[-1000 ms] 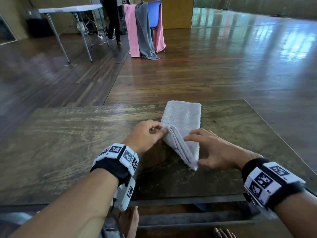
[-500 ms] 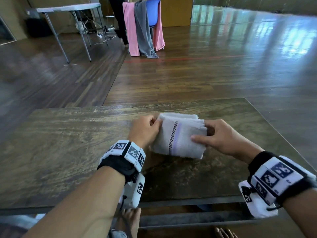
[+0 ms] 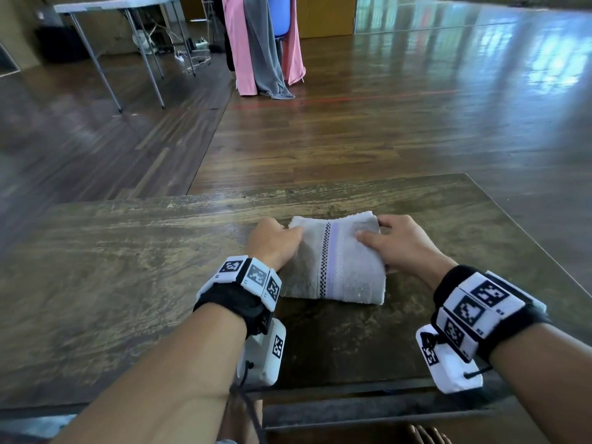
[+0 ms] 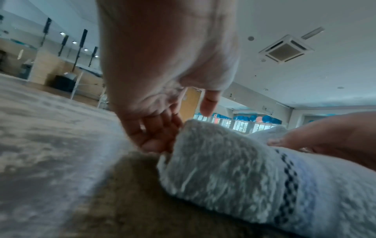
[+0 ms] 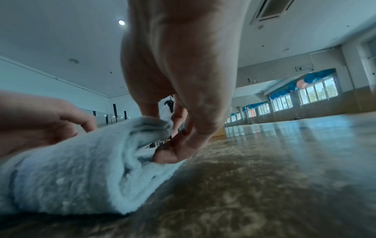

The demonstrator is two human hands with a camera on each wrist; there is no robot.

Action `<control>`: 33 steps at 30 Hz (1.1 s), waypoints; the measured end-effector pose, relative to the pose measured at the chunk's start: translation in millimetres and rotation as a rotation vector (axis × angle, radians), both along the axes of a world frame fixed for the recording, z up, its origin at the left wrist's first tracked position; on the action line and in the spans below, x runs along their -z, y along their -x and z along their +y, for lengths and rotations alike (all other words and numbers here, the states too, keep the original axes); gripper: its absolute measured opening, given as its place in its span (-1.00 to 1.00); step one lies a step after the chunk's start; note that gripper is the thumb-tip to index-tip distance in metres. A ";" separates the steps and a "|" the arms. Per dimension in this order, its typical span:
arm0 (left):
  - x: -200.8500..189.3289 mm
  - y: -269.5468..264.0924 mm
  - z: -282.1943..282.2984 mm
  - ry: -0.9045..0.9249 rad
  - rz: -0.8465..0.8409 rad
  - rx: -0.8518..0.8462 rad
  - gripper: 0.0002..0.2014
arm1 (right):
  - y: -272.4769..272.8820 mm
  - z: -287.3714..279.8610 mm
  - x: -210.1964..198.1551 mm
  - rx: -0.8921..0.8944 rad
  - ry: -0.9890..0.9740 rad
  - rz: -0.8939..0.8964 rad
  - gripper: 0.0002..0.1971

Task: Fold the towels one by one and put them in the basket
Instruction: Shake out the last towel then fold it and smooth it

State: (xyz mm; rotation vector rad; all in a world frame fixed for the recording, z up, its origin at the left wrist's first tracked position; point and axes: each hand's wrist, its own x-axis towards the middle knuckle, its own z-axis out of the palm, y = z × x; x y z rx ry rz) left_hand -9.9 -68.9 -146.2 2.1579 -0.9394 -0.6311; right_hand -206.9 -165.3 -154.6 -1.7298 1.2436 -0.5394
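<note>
the folded grey towel (image 3: pixel 334 262) lies on the worktop (image 3: pixel 128 267), right of centre and nearer the far edge than the near one. from the head view the left hand (image 3: pixel 275 243) grips its left end and the right hand (image 3: pixel 398 243) its right end, thumb on top. the left wrist view shows fingers (image 4: pixel 156 136) curled against the towel's side; the right wrist view shows fingertips (image 5: pixel 173 153) tucked between layers (hidden from above). bare worktop spreads wide to the left.
</note>
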 end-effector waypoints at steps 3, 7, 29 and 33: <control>8.5 -1.0 -6.8 -0.031 -0.112 0.017 -0.64 | -4.2 -2.1 2.9 0.062 -0.024 0.010 -0.91; 15.0 -2.6 -12.0 -0.029 -0.193 0.034 -0.80 | -10.1 -5.7 5.2 0.095 0.000 0.097 -0.84; 7.9 12.2 -2.4 -0.047 -0.510 0.343 -0.84 | 2.4 19.1 -18.6 -0.123 0.517 0.660 -0.63; 14.4 24.9 -3.7 0.037 -0.500 0.476 -0.78 | -6.0 31.4 -7.3 -0.354 0.705 0.488 -0.52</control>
